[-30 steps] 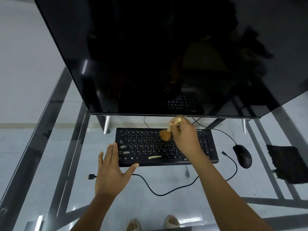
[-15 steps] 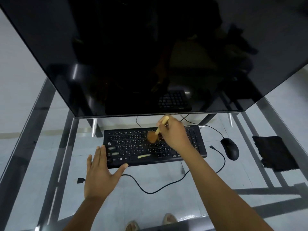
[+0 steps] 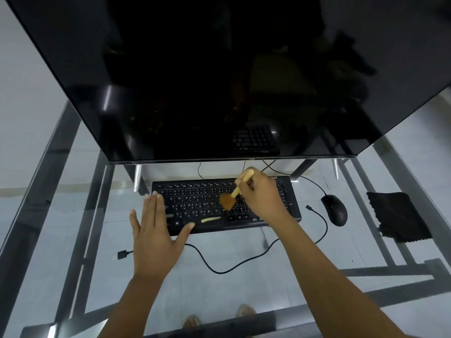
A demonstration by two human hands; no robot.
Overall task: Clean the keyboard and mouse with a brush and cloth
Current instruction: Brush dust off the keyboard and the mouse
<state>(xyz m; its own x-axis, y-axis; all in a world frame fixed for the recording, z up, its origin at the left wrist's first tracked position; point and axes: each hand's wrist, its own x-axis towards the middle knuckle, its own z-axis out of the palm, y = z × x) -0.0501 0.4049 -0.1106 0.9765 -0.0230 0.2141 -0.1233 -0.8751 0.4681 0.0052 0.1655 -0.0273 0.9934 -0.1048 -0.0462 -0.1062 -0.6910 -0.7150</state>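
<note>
A black keyboard [image 3: 195,201] lies on a glass desk below a dark monitor. My right hand [image 3: 262,197] grips a small brush [image 3: 230,198] by its pale handle, and the brown bristles touch the keys right of the keyboard's middle. My left hand [image 3: 156,230] lies flat with fingers spread over the keyboard's left end, the thumb on its front edge. A black mouse [image 3: 334,210] sits to the right of the keyboard. Further right lies a dark folded cloth [image 3: 397,217].
A big black monitor [image 3: 219,76] overhangs the back of the glass desk [image 3: 73,215]. The keyboard cable [image 3: 219,269] loops across the glass in front, ending in a loose USB plug [image 3: 120,254]. My feet show through the glass below.
The brush has moved down a little over the keys from the upper rows toward the middle rows. My left hand has stayed on the keyboard's left end. The camera has shifted.
</note>
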